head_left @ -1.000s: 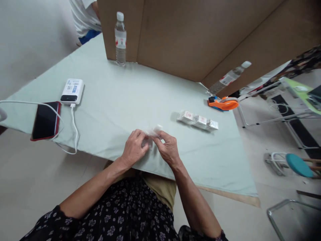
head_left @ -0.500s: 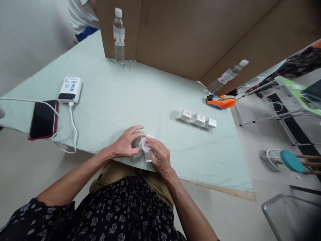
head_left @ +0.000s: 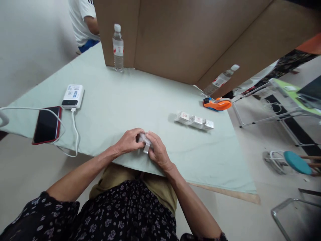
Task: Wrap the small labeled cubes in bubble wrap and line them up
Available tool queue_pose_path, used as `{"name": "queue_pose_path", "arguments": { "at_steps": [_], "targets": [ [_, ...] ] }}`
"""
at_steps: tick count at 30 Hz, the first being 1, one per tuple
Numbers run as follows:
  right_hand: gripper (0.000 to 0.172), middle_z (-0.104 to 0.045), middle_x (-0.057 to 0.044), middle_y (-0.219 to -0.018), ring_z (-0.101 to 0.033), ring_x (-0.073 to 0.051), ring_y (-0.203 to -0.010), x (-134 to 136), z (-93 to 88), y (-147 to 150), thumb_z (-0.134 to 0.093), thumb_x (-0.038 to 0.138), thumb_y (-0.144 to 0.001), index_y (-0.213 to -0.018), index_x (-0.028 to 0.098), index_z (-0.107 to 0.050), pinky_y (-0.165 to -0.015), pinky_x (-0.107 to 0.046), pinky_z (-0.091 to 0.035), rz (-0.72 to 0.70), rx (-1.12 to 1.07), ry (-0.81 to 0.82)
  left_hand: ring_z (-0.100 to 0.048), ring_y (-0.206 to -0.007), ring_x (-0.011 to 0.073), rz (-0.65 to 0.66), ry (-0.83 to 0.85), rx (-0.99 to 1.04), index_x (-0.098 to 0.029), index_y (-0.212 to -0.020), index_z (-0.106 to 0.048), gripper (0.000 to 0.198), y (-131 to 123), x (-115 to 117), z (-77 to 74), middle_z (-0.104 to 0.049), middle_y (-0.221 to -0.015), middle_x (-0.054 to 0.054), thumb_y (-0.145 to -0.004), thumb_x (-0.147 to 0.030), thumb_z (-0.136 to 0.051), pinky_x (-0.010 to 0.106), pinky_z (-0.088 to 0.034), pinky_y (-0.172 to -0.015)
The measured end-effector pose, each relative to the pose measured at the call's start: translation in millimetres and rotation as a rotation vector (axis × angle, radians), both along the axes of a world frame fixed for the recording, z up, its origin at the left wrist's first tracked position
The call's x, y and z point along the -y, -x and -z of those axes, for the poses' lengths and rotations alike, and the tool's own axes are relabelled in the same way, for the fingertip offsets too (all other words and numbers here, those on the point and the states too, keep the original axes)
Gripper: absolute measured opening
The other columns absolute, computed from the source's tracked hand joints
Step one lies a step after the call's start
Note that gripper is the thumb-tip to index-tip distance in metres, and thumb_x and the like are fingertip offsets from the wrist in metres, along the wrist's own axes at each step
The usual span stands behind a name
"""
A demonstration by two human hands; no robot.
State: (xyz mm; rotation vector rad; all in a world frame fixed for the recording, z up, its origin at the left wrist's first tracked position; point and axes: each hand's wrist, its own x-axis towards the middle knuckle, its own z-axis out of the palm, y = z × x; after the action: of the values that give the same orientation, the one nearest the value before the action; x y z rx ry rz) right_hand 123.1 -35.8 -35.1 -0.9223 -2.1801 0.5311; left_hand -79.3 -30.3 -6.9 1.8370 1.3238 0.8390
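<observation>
Near the table's front edge my two hands close around a small package in crumpled clear plastic (head_left: pixel 143 138). My left hand (head_left: pixel 130 140) grips its left side between thumb and fingers. From the right, my right hand (head_left: pixel 158 149) presses its fingers on the top and side. A short shiny strip, like clear tape (head_left: pixel 146 148), sticks out of the package toward me between the thumbs. What lies inside the plastic is mostly hidden by my fingers. To the right, three small white boxes (head_left: pixel 196 121) in clear plastic lie in a row.
An orange tape dispenser (head_left: pixel 217 104) lies at the right rear. Two water bottles (head_left: pixel 118 50) stand by a tall cardboard panel (head_left: pixel 170 40). At left are a white power bank (head_left: pixel 73 96), a cabled phone (head_left: pixel 47 125) and, behind, a person in a white shirt (head_left: pixel 84 25).
My fingers have drawn in closer around the package, and it has turned slightly. Less of the shiny strip shows. The whole view has shifted a little.
</observation>
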Motion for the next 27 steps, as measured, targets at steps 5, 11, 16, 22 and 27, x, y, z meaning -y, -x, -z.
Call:
{"name": "queue_pose_path", "arguments": {
  "at_steps": [5,11,16,22,27],
  "targets": [
    [0.052,-0.072,-0.007,-0.113,-0.067,-0.023,-0.102,-35,-34.3,-8,-0.076,0.041,-0.076,-0.122,0.021,-0.063,-0.091,-0.037,-0.054,-0.047,-0.066,0.58,-0.056,-0.063,0.0144,-0.02,0.258,-0.003,-0.016,-0.079,-0.063,0.025,-3,-12,-19.5,-0.061,-0.068,-0.001,-0.082,-0.039,-0.054,0.026,-0.044,-0.059],
    [0.051,-0.07,-0.002,-0.093,-0.065,-0.02,-0.087,-47,-37.3,-11,-0.082,0.048,-0.066,-0.104,0.018,-0.068,-0.079,-0.03,-0.052,-0.12,-0.223,0.958,-0.064,-0.108,0.0251,0.164,0.394,0.327,-0.014,-0.132,-0.054,0.066,1,-14,-4.5,-0.066,-0.121,0.014,-0.075,-0.042,-0.072,0.035,-0.052,-0.088],
    [0.054,-0.069,-0.003,-0.093,-0.062,-0.018,-0.083,-47,-29.5,-13,-0.078,0.051,-0.07,-0.111,0.017,-0.068,-0.075,-0.029,-0.05,-0.022,-0.132,0.848,-0.059,-0.123,0.0278,0.089,0.511,0.483,-0.012,-0.154,-0.027,0.091,-7,-10,9.2,-0.056,-0.138,0.02,-0.075,-0.03,-0.07,0.04,-0.05,-0.1],
    [0.042,-0.07,-0.003,-0.089,-0.062,-0.016,-0.08,-58,-26.7,-15,-0.067,0.052,-0.079,-0.102,0.017,-0.07,-0.078,-0.029,-0.049,0.131,-0.265,0.849,-0.061,-0.119,0.0261,0.06,0.521,0.59,-0.015,-0.155,-0.025,0.092,-11,-6,10.0,-0.057,-0.134,0.018,-0.075,-0.025,-0.069,0.04,-0.05,-0.1],
    [0.029,-0.064,0.0,-0.074,-0.055,-0.014,-0.069,-62,-16.2,-4,-0.066,0.047,-0.076,-0.081,0.019,-0.068,-0.069,-0.027,-0.046,0.111,-0.32,0.848,-0.062,-0.112,0.0232,0.015,0.523,0.616,-0.016,-0.155,-0.025,0.09,-12,-2,9.7,-0.059,-0.127,0.015,-0.075,-0.024,-0.068,0.038,-0.051,-0.096]
  ]
}}
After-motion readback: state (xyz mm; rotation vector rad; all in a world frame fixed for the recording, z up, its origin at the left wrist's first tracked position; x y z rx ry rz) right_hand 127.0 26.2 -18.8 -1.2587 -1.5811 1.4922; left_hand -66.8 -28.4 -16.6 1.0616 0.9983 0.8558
